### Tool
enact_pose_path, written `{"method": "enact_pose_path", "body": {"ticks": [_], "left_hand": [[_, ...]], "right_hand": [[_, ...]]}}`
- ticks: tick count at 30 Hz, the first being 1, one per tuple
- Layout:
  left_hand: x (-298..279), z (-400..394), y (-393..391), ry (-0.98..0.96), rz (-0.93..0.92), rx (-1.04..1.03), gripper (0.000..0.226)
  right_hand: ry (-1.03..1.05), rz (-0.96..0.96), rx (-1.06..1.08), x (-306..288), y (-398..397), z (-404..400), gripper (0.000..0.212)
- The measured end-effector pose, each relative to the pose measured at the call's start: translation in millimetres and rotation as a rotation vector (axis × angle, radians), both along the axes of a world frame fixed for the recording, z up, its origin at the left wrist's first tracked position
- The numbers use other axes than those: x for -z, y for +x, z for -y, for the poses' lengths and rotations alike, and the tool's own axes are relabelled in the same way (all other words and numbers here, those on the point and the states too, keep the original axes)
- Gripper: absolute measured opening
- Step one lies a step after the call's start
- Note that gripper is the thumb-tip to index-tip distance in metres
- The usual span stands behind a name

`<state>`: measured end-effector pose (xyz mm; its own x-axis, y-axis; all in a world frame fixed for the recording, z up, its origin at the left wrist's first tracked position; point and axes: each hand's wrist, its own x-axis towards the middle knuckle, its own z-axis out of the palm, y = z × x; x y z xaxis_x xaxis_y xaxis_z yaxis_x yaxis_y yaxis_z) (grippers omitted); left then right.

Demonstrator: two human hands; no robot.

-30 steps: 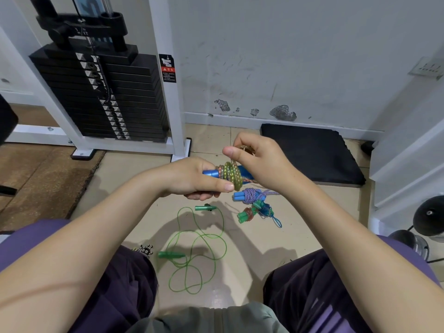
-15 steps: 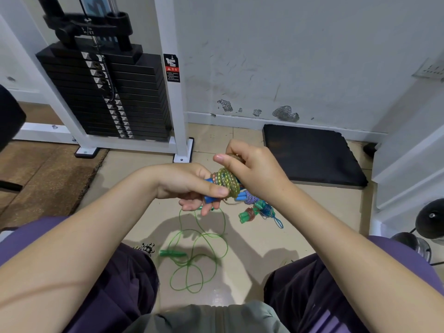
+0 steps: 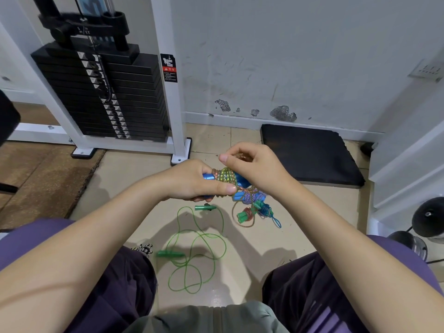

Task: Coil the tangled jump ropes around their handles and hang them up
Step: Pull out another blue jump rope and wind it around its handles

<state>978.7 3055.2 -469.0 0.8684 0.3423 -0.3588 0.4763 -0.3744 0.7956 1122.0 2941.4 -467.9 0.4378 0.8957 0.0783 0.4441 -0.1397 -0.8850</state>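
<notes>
Evidently the coiling step is in hand: a multicoloured braided jump rope (image 3: 225, 175) is being wound around its pair of blue handles (image 3: 240, 180), which are held together above the tiled floor (image 3: 134, 179). The handles are clamped in the left hand (image 3: 192, 182), with the thumb pressed along the near side of the wraps. The right hand (image 3: 254, 164) is curled just above and beside the coil, and what looks like the rope's loose end is pinched between its thumb and fingers, though the pinch itself is partly hidden. Most of the cord appears to be wrapped already, so the next move is judged to call for the tail to be tucked or locked under a turn while tension is kept, lest the coil spring loose. On the floor below, a green jump rope (image 3: 197, 251) lies uncoiled, and two bundled ropes (image 3: 252, 205) lie just beside it, none yet hung up.
</notes>
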Motion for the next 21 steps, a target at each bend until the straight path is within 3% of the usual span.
{"method": "enact_pose_path", "body": {"ticks": [7, 13, 21], "left_hand": [[-4, 2, -1, 0.009, -0.03, 0.051, 0.042], [-6, 2, -3, -0.074, 0.055, 0.05, 0.038], [-5, 0, -1, -0.243, 0.248, -0.073, 0.042]], "right_hand": [[0.083, -0.042, -0.056, 1, 4, -2, 0.018], [0.053, -0.159, -0.016, -3, 0, 0, 0.021], [-0.041, -0.649, -0.097, -10, 4, 0, 0.055]]}}
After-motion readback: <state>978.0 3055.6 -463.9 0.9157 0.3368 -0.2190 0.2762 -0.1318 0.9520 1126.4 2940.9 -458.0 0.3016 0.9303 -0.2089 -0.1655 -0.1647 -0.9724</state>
